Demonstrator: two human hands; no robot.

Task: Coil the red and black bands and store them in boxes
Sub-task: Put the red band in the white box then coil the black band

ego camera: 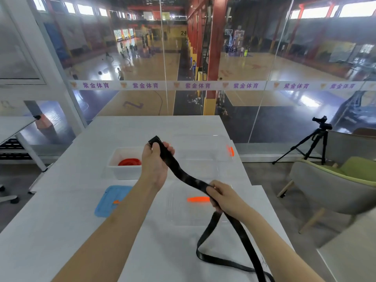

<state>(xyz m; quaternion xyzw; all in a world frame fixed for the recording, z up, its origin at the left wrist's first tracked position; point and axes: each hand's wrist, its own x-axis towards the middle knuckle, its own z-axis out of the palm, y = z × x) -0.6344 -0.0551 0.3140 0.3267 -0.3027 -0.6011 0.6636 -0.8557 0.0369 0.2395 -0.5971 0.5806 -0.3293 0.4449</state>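
My left hand [155, 162] is raised above the white table [61, 231] and grips one end of the black band [184, 176]; the band's tip sticks up past my thumb. My right hand [222, 195] is closed around the same band lower down. From there the band hangs loose and loops over the table's near edge. The red band [129, 162] lies coiled inside a white box [122, 171] behind my left hand. A clear box [203, 151] with an orange latch stands to its right.
A blue lid [108, 200] lies left of my forearm. A clear lid [183, 212] with an orange clip lies under my hands. A glass wall stands behind the table. At the right are a tripod [313, 143] and a grey and green chair [333, 188].
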